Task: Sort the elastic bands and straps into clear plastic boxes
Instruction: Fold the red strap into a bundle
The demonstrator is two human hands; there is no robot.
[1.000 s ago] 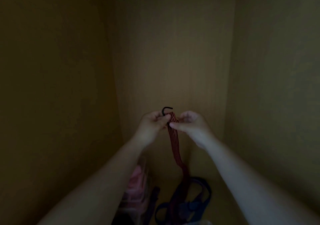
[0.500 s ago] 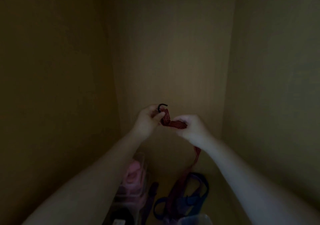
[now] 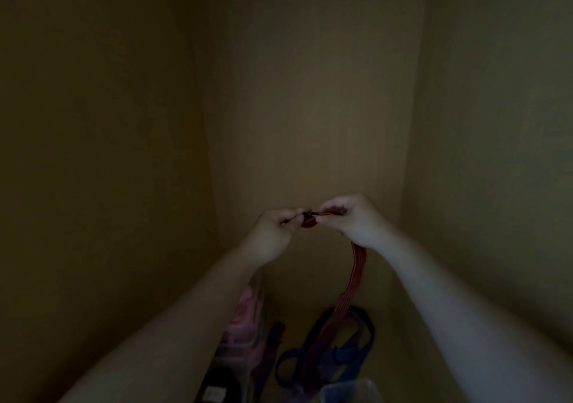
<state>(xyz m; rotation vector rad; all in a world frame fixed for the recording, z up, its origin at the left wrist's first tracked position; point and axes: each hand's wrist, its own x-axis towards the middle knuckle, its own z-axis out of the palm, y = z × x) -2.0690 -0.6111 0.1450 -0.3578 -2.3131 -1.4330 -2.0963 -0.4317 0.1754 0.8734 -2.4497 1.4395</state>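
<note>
Now the left hand [image 3: 273,232] and right hand [image 3: 356,219] both pinch the red strap [image 3: 358,260] above the box [image 3: 259,306]; its top got folded over, so packing seems near.

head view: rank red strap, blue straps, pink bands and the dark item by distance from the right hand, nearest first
1. red strap: in the grip of the right hand.
2. blue straps, below the hand, and pink bands, lower left: too close to call.
3. dark item: bottom left edge, farthest.
</note>
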